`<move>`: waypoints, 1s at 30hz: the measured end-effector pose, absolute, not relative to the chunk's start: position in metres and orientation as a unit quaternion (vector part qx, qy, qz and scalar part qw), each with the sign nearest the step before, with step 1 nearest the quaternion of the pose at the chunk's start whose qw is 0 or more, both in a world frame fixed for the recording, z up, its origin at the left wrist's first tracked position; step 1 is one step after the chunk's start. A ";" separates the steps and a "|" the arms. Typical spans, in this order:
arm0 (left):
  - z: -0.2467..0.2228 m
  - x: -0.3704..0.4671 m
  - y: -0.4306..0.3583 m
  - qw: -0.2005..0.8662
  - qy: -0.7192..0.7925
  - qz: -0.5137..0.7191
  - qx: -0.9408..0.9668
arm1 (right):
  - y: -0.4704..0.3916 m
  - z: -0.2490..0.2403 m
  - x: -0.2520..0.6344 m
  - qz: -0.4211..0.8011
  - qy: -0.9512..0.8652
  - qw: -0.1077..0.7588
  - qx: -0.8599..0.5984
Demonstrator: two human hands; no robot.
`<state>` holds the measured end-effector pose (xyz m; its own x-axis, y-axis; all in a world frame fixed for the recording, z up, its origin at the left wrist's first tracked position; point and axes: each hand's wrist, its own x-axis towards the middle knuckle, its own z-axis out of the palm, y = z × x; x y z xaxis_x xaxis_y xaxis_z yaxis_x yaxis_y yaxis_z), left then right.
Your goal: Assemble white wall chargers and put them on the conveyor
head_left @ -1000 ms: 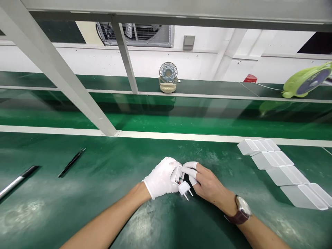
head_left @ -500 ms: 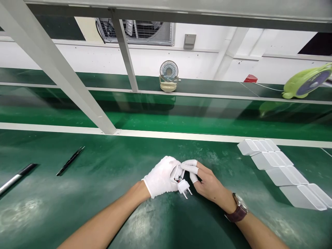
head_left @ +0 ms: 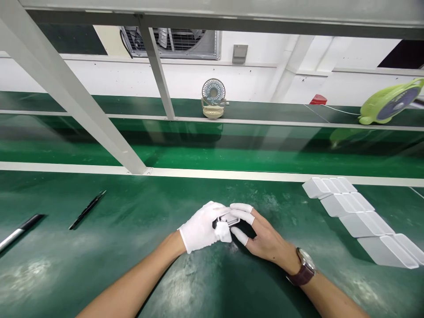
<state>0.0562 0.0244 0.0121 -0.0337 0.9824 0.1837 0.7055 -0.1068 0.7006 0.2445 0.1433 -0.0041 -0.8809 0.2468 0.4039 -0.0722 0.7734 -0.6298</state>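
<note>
My left hand, in a white glove, is closed around a small white charger housing with an open side. The white plug head of this charger hangs below the opening, blurred, its pins hard to make out. My right hand has white finger cots on its thumb and two fingers. Its fingertips are at the right edge of the charger housing, pinching it between fingers and thumb. The inside of the housing is mostly hidden.
Several translucent white bins stand in a row at the right. Black tweezers and a black-and-silver tool lie at the left. A slanted white post meets the bench. Behind are a small fan and a green fan.
The charger has turned in my hands, so the plug head has swung left and its pins no longer show clearly. My right fingers have shifted onto the housing's edge.
</note>
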 end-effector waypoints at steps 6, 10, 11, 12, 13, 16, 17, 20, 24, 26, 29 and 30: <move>-0.005 0.049 0.020 0.282 0.623 0.437 0.584 | 0.144 -0.009 0.243 0.339 -0.907 0.248 -0.030; -0.003 0.049 0.020 0.306 0.663 0.454 0.510 | 0.144 -0.014 0.237 0.469 -0.834 0.275 -0.095; -0.002 0.050 0.020 0.310 0.670 0.457 0.496 | 0.143 -0.014 0.235 0.535 -0.788 0.275 -0.132; -0.001 0.051 0.019 0.307 0.675 0.456 0.492 | 0.143 -0.014 0.232 0.608 -0.728 0.265 -0.170; 0.000 0.053 0.018 0.298 0.680 0.449 0.497 | 0.142 -0.014 0.230 0.679 -0.661 0.247 -0.202; 0.002 0.058 0.015 0.243 0.712 0.398 0.526 | 0.139 -0.012 0.226 0.814 -0.499 0.173 -0.242; 0.002 0.060 0.015 0.226 0.722 0.386 0.528 | 0.137 -0.011 0.225 0.833 -0.470 0.159 -0.245; 0.004 0.063 0.014 0.207 0.732 0.381 0.525 | 0.135 -0.010 0.224 0.853 -0.434 0.147 -0.249; 0.004 0.064 0.015 0.208 0.728 0.387 0.525 | 0.134 -0.011 0.223 0.854 -0.431 0.151 -0.248; 0.002 0.064 0.014 0.207 0.726 0.392 0.525 | 0.134 -0.011 0.223 0.854 -0.435 0.149 -0.245; -0.003 0.063 0.013 0.204 0.717 0.399 0.534 | 0.133 -0.010 0.223 0.850 -0.445 0.147 -0.243; -0.004 0.063 0.013 0.204 0.713 0.400 0.539 | 0.133 -0.010 0.224 0.848 -0.448 0.146 -0.243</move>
